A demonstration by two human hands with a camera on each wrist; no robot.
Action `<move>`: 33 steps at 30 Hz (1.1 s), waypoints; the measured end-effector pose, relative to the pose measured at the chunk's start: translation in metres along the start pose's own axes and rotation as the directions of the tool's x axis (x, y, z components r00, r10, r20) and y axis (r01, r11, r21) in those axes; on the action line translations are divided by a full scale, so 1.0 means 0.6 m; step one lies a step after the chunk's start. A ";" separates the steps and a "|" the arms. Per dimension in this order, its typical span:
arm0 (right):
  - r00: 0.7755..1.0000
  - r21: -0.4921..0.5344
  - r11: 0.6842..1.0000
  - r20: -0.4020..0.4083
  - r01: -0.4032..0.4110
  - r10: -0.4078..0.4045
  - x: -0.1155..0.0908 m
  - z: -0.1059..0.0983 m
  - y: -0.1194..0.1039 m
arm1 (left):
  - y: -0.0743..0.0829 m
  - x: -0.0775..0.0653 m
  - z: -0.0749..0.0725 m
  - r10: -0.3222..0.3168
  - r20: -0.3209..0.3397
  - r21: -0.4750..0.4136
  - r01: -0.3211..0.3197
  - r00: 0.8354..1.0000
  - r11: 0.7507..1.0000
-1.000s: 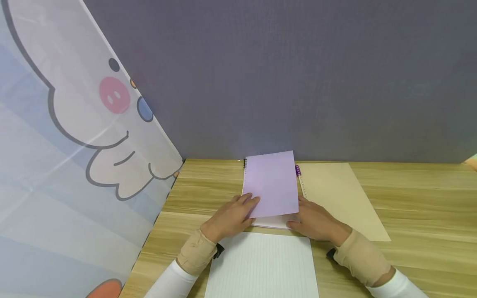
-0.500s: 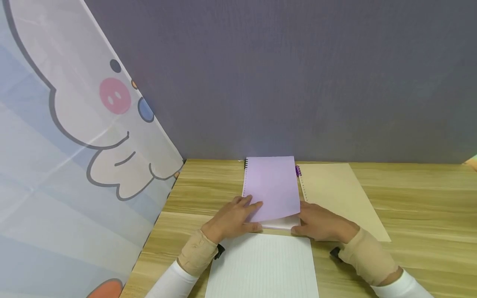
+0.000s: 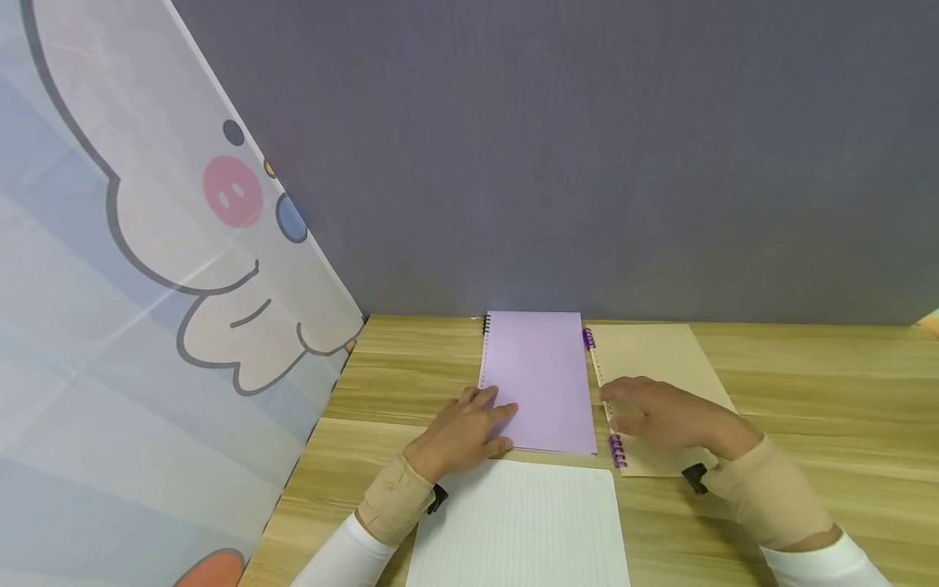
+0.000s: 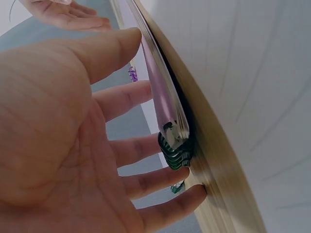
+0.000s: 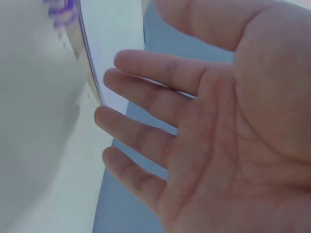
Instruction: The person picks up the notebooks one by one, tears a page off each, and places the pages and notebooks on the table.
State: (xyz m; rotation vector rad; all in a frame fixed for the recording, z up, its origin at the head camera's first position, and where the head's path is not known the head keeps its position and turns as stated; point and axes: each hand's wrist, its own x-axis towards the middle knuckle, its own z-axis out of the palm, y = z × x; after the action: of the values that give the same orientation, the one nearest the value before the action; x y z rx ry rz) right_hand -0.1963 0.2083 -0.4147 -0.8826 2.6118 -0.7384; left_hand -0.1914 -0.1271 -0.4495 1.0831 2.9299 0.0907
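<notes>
A purple spiral notebook [image 3: 543,375] with black coils lies flat and closed at the back middle of the table. My left hand [image 3: 465,432] rests on its lower left corner with straight, spread fingers; the left wrist view shows the fingertips along its dark coil [image 4: 176,150]. My right hand [image 3: 671,416] hovers over the cream spiral notebook [image 3: 660,355] with purple coils, to the right of the purple one. In the right wrist view the fingers [image 5: 146,131] are extended, with nothing held.
A lined white notebook page [image 3: 524,522] lies in front, near the person. The wooden table [image 3: 829,399] meets a grey panel [image 3: 587,163] at the back. A cartoon-printed sheet [image 3: 147,326] hangs along the left edge.
The purple notebook's cover has come down flat. My right hand has let go of its corner and moved right over the cream notebook. My left hand has stayed nearly in place.
</notes>
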 end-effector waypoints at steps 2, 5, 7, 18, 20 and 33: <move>1.000 0.017 1.000 -0.009 -0.025 0.025 -0.003 -0.007 0.009 | 0.001 0.000 -0.001 0.003 -0.006 0.009 -0.003 1.000 1.000; 0.999 0.041 0.998 0.009 -0.050 0.050 -0.007 -0.017 0.026 | 0.001 0.001 -0.002 -0.002 -0.008 0.011 0.002 1.000 1.000; 0.998 0.045 0.997 0.016 -0.066 0.066 -0.009 -0.021 0.040 | 0.001 0.001 -0.003 -0.007 -0.007 0.012 0.007 1.000 1.000; 0.995 -0.042 0.996 -0.056 -0.079 0.077 -0.024 -0.026 0.110 | 0.004 -0.003 -0.005 -0.046 0.103 -0.059 0.052 0.994 0.997; 0.996 -0.041 0.997 -0.058 -0.070 0.068 -0.024 -0.026 0.113 | 0.005 -0.005 -0.006 -0.057 0.144 -0.063 0.067 0.988 0.996; 0.993 -0.019 0.994 -0.052 -0.106 0.105 -0.022 -0.030 0.114 | -0.005 -0.004 -0.008 -0.038 0.132 -0.071 0.047 0.991 0.996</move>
State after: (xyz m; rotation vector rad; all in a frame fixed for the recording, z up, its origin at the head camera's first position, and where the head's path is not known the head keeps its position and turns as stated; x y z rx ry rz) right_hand -0.2266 0.2697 -0.4360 -0.7342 2.6919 -0.7150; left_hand -0.1915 -0.1314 -0.4449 0.9768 2.8077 0.1218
